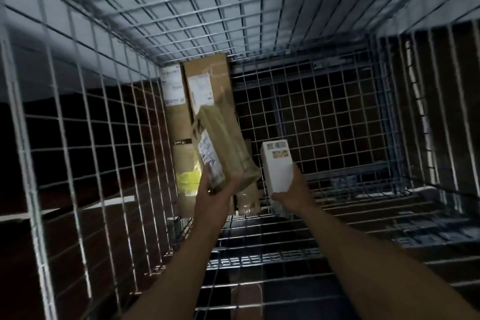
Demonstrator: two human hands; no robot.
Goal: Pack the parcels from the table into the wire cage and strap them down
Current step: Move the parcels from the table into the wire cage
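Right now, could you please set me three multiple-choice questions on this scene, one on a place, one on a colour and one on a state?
1. Where do the tall brown cardboard boxes stand in the grey wire cage?
A) by its left wall
B) by its right wall
C) outside it

2. What colour is the small rectangular box in the right hand?
A) black
B) white
C) red

3. What is the left hand doing?
A) hanging idle
B) pressing flat on the mesh
C) gripping a taped brown cardboard parcel

Answers:
1 A, the boxes stand right beside the cage's left side.
2 B, its faces are plain white below a barcode label.
3 C, its fingers curl round the parcel's lower end.
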